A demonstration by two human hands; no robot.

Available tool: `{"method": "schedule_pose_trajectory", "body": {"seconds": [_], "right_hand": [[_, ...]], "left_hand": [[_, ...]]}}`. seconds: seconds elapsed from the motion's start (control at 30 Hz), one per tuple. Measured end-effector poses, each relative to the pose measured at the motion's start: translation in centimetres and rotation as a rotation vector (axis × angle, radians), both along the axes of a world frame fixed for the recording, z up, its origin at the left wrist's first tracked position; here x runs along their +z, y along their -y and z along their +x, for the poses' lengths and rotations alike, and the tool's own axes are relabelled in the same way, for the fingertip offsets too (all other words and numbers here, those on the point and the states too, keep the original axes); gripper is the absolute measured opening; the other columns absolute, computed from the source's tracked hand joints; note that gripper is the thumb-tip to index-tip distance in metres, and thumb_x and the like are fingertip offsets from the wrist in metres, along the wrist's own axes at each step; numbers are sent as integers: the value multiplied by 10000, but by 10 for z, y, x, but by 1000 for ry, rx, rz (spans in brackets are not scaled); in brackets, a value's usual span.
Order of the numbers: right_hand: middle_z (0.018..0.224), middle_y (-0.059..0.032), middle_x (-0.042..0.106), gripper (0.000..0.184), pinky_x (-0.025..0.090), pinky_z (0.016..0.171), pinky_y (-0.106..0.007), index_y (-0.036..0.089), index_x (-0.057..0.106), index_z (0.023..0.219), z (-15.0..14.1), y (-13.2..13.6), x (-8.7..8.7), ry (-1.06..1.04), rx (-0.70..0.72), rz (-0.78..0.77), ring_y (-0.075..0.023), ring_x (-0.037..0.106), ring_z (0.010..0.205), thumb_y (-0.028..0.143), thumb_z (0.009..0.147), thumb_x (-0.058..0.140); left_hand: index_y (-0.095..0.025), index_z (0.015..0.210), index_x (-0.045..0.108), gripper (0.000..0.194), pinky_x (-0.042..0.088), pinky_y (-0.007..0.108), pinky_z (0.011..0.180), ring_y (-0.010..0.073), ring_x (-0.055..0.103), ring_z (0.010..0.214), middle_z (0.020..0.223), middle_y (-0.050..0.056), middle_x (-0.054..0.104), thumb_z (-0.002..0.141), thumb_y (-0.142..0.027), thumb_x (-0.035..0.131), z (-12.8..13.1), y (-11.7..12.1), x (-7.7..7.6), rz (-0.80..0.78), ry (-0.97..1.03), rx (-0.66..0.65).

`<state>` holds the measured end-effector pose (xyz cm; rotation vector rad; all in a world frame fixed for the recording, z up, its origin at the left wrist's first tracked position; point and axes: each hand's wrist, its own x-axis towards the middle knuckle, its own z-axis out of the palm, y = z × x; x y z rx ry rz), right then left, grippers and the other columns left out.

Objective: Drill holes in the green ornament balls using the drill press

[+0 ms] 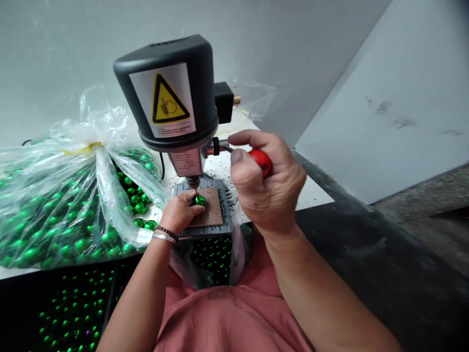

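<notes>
A shiny green ball (200,200) sits on a brown board (213,209) under the drill bit of a small drill press (179,88). My left hand (182,210) grips the ball between thumb and fingers, holding it against the board. The bit's tip meets the top of the ball, or nearly so; I cannot tell which. My right hand (269,176) is closed around the red knob (262,162) of the press's feed lever, to the right of the machine head. Dark shavings lie around the grey base (226,215).
A clear plastic bag (73,205) full of green balls lies left of the press, tied with yellow string. Loose green balls (139,203) spill from its opening. More green balls (212,259) lie below the table edge. A wall stands behind the white table (311,193).
</notes>
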<state>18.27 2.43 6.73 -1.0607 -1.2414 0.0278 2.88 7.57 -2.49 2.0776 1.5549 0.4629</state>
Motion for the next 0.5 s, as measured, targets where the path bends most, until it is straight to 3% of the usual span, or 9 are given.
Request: {"method": "schedule_pose_trajectory", "body": {"seconds": [0.23,0.37,0.5], "right_hand": [[525,60,499,193,416,468,-151,155,652,846,-3,5,-13,30,-20,-3,-4,337,407,165,740,490],[595,41,563,208,415,470,-158,152,642,881,-5,6,-19,62,-54,6,-9,370,429,172,757,475],[566,44,536,199,385,436,-161,160,635,876,-7,5,-26,33,-83,41,-17,371,429,196,763,475]], "left_hand": [[-222,1008,648,340,423,280,828,191,575,938,1015,20,659,688,-321,595,1,1,1,15,-5,-9],[-240,1050,637,380,431,275,804,195,583,898,966,15,674,675,-294,608,1,3,2,-7,10,9],[-258,1042,642,374,435,267,789,189,590,874,961,5,675,669,-279,616,1,3,2,-5,44,13]]}}
